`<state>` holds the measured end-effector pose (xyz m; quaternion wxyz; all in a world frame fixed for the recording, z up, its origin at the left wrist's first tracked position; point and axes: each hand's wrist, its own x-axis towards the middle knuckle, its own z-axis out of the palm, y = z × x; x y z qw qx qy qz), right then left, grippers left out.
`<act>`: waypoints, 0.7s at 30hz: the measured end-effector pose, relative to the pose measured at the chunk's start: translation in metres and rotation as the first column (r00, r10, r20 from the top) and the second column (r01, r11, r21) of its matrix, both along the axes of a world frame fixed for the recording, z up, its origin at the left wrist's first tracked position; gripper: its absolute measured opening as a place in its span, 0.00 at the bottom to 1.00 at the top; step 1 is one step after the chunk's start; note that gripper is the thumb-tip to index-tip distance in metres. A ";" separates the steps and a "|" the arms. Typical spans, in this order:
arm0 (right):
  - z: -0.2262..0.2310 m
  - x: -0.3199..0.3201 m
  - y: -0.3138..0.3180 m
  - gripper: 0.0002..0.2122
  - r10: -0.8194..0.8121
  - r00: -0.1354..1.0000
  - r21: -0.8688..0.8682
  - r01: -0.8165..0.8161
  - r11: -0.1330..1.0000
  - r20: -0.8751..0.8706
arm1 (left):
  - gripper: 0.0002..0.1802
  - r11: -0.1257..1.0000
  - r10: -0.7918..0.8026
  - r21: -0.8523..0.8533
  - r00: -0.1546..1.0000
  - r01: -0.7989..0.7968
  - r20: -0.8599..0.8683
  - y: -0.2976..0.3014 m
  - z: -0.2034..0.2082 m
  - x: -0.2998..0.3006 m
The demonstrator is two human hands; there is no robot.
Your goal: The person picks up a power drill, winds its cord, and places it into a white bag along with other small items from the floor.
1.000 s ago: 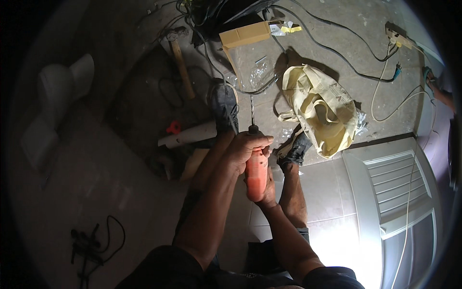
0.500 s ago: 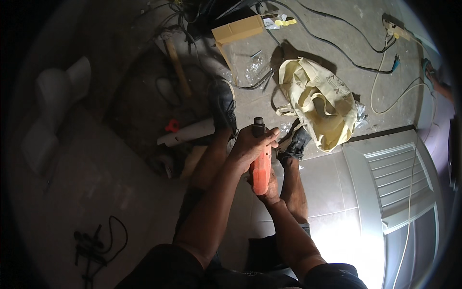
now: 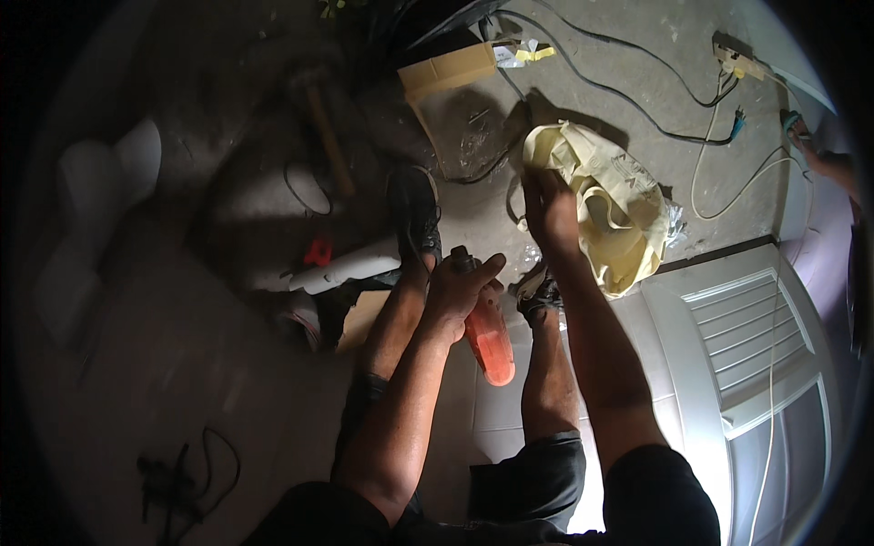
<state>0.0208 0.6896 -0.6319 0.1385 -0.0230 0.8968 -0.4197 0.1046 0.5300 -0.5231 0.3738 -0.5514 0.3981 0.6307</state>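
Note:
My left hand (image 3: 455,293) is wrapped around an orange drill (image 3: 490,341) with a dark chuck at its far end. The drill is held between my lower legs, its rounded rear end toward me. My right arm stretches forward to a cream canvas bag (image 3: 619,214) lying slack on the floor beyond my right foot. The right hand (image 3: 551,214) is at the bag's left rim with its fingers closed on the cloth; the fingertips are partly in shadow.
An opened cardboard box (image 3: 451,68) lies ahead, with dark cables (image 3: 619,86) right of it. A hammer (image 3: 330,141) and a red piece (image 3: 318,251) lie left. A white panelled door (image 3: 751,318) is at right. Another person's hand (image 3: 799,132) shows at the far right.
My right hand has left the drill and reached forward to the canvas bag. The left hand keeps the drill, now lower and tilted, its chuck pointing slightly left. The light on the left has shifted.

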 end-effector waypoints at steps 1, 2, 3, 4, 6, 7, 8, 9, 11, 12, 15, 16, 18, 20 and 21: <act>-0.021 -0.019 -0.002 0.07 0.111 0.993 0.111 -0.105 0.988 -0.051 | 0.24 0.992 0.119 0.032 0.993 -0.119 -0.006 0.001 -0.004 0.008; -0.028 -0.037 -0.012 0.08 0.196 0.969 0.235 -0.158 0.959 -0.149 | 0.24 0.989 0.142 0.032 0.990 -0.142 0.018 -0.001 -0.003 0.012; -0.032 -0.054 -0.029 0.09 0.284 0.929 0.349 -0.191 0.917 -0.238 | 0.25 0.986 0.162 0.021 0.986 -0.163 0.039 -0.007 -0.002 0.015; -0.043 -0.063 -0.029 0.09 0.283 0.953 0.458 -0.204 0.865 -0.109 | 0.26 0.981 0.188 0.029 0.980 -0.190 0.059 -0.006 -0.001 0.016; -0.065 -0.073 -0.033 0.11 0.223 0.964 0.637 -0.265 0.724 0.147 | 0.27 0.974 0.222 0.023 0.972 -0.225 0.078 -0.005 0.003 0.012; -0.073 -0.078 -0.035 0.12 0.129 0.954 0.639 -0.277 0.717 0.269 | 0.27 0.970 0.237 0.032 0.968 -0.240 0.078 -0.007 0.002 0.014; -0.080 -0.084 -0.034 0.13 0.032 0.923 0.639 -0.291 0.712 0.385 | 0.27 0.966 0.252 0.040 0.965 -0.256 0.077 -0.008 0.001 0.017; -0.089 -0.090 -0.028 0.14 -0.070 0.871 0.645 -0.304 0.701 0.486 | 0.27 0.961 0.267 0.059 0.961 -0.272 0.075 -0.006 -0.003 0.017; -0.103 -0.086 -0.012 0.14 -0.170 0.884 0.622 -0.159 0.766 0.435 | 0.27 0.959 0.275 0.052 0.958 -0.280 0.081 -0.006 0.001 0.010; -0.103 -0.083 -0.016 0.14 -0.247 0.861 0.594 -0.077 0.801 0.445 | 0.27 0.959 0.275 0.047 0.957 -0.280 0.093 -0.009 0.002 0.011; -0.102 -0.072 -0.014 0.17 -0.318 0.857 0.486 0.093 0.869 0.406 | 0.27 0.953 0.299 0.021 0.950 -0.302 0.085 -0.013 -0.001 0.013; -0.103 -0.070 -0.007 0.17 -0.342 0.872 0.453 0.162 0.877 0.350 | 0.27 0.950 0.310 0.018 0.947 -0.313 0.079 -0.012 -0.001 0.013; -0.096 -0.067 0.001 0.16 -0.341 0.926 0.311 0.280 0.908 0.161 | 0.26 0.946 0.323 -0.004 0.943 -0.323 0.078 -0.011 -0.001 0.012; -0.090 -0.078 0.002 0.14 -0.422 0.882 0.195 0.385 0.902 0.209 | 0.26 0.943 0.334 -0.014 0.939 -0.334 0.084 -0.013 -0.001 0.010; -0.087 -0.084 0.004 0.13 -0.461 0.857 0.143 0.439 0.887 0.232 | 0.26 0.940 0.339 -0.005 0.937 -0.340 0.089 -0.013 -0.002 0.007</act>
